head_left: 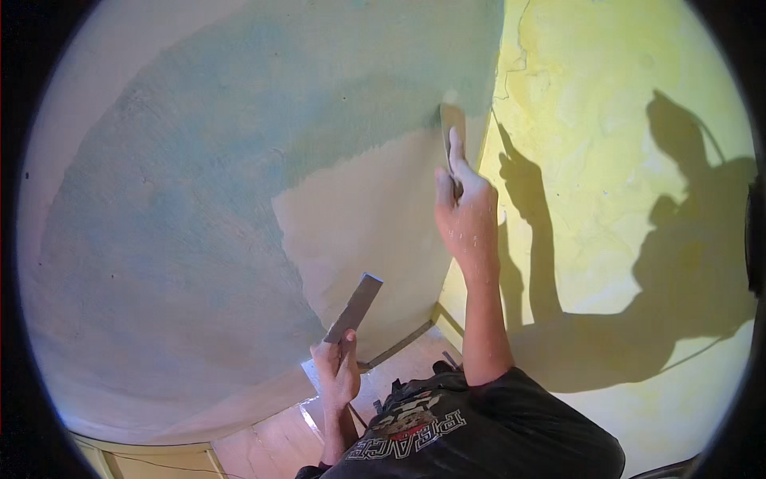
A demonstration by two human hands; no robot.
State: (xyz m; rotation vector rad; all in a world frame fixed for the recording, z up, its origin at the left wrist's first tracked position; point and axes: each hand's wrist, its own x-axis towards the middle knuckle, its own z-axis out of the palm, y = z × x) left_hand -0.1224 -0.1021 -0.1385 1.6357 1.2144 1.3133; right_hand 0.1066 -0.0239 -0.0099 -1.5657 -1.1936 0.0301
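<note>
My right hand [471, 203] is raised and closed round a putty knife [452, 120], with a finger stretched along it. The knife's blade is against the blue-green wall [207, 160], near the corner and just above a pale, smooth coated patch [367, 207]. Light specks dot the back of this hand. Lower down, my left hand [339, 371] grips a flat grey rectangular blade [357, 307], held tilted up and apart from my right hand. My fingers hide its lower end, so its exact kind cannot be told.
A yellow wall [590, 184] meets the coated wall at a corner on the right; shadows of my arm and body fall on it. A crack runs down its upper part. Below lie the floor [271, 439] and a yellowish panelled piece [159, 463] at lower left.
</note>
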